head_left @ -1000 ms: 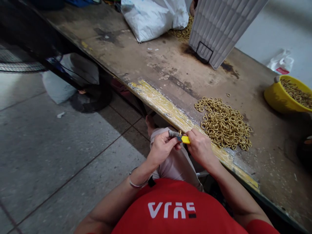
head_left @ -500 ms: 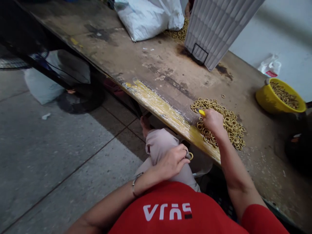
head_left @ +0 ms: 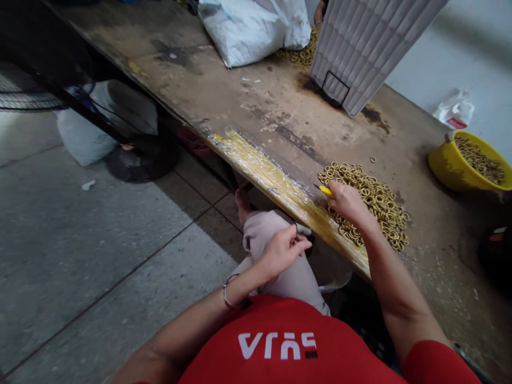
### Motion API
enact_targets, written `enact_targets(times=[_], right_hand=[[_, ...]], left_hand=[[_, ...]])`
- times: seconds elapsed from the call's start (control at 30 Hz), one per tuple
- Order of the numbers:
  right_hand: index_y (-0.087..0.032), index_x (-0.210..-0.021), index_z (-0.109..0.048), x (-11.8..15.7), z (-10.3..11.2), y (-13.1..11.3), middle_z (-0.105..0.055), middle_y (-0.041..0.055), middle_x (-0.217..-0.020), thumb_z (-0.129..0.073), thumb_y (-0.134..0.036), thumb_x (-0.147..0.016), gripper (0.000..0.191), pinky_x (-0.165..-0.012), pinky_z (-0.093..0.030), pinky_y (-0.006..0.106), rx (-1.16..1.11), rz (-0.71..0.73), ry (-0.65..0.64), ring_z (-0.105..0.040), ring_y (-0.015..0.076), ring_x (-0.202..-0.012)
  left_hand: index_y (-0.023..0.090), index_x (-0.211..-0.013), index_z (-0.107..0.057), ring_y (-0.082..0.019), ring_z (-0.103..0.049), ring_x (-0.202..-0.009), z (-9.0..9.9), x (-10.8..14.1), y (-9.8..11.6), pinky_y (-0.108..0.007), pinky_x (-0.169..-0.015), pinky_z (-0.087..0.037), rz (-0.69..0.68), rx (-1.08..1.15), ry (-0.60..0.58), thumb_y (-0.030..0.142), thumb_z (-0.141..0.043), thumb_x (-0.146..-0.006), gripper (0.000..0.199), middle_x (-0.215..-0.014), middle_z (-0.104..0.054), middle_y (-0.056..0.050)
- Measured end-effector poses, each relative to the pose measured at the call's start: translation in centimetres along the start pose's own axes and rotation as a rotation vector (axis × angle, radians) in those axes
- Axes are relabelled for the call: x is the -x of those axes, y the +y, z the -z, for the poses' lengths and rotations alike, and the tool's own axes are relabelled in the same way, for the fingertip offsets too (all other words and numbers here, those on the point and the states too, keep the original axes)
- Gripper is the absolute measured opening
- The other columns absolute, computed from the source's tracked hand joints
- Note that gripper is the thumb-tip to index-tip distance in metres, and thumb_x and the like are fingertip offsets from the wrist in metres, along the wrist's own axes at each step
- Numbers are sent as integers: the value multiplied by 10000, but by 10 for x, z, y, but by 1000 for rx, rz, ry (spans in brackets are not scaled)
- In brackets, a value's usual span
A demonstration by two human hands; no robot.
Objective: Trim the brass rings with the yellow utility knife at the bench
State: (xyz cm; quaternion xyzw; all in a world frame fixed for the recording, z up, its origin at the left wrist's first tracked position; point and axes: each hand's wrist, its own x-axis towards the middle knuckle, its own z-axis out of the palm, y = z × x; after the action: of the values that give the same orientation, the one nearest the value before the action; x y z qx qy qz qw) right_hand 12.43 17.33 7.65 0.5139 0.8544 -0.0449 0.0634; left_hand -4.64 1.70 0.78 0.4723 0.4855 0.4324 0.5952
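Observation:
My right hand point(head_left: 349, 201) is closed around a yellow-handled knife point(head_left: 326, 190), its dark pointed blade aimed left over the table. It hovers at the near left side of a pile of small brass-coloured rings point(head_left: 382, 205). Above my thigh, just off the table edge, my left hand point(head_left: 285, 248) has thumb and forefinger apart, with no ring showing between them. A grey cover point(head_left: 303, 230) sits on a finger of that hand. The other fingers are curled and partly hidden. Below the hand, a clear plastic bag point(head_left: 334, 272) hangs partly in shadow.
The worn table point(head_left: 264, 106) has yellow tape point(head_left: 260, 165) along its near edge. A yellow tub of rings point(head_left: 448, 165) stands right; a ribbed grey panel point(head_left: 360, 53) and white sack point(head_left: 244, 32) stand behind. A fan point(head_left: 40, 69) is at left. Another person's hand shows at the back.
The ring in my left hand's fingers no longer shows, and that hand's thumb and forefinger have parted. My right hand has turned the knife so its blade shows. The view has shifted slightly.

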Motion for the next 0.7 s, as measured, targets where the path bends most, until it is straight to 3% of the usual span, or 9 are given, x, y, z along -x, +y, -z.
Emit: enact_targets(times=[0.1,0.17,0.23,0.4,0.7], right_hand=[[-164,-949,-677,22,9,-19,-722,63,-877,-522,-204,-936,160,-743,-455,266,-458,253,24,-651,172,-791],[-179,-929,-677,37,13,-32,-711,42,-888,-517,-240,-949,173,-758,-472,259,-698,402,-12,-644,151,-798],[-186,-952,-679,49,14,-44,-705,37,-923,-529,-262,-947,168,-769,-482,260,-833,457,-42,-641,145,-824],[-199,-1037,-655,67,4,-61,-684,11,-891,-638,-299,-891,177,-738,-491,262,-1019,321,-44,-618,144,-789],[-214,-923,-651,82,-14,-75,-692,10,-848,-703,-367,-854,176,-717,-516,288,-1208,136,84,-636,157,-755]], left_hand=[[180,-856,-526,-80,-545,-450,13,-7,9,-188,-430,-382,93,322,94,482,-725,-812,364,-667,-675,8],[167,-874,-543,-67,-527,-428,19,-8,15,-174,-399,-349,97,442,101,532,-764,-769,439,-665,-681,4],[154,-848,-567,-63,-527,-425,22,-6,19,-170,-388,-339,98,505,71,556,-803,-726,481,-662,-688,-8],[135,-794,-627,-57,-538,-450,24,7,23,-165,-415,-374,131,557,41,537,-863,-671,482,-667,-695,-16],[135,-829,-670,-88,-603,-535,27,20,22,-191,-492,-466,181,564,-13,417,-872,-687,375,-724,-710,-31]])
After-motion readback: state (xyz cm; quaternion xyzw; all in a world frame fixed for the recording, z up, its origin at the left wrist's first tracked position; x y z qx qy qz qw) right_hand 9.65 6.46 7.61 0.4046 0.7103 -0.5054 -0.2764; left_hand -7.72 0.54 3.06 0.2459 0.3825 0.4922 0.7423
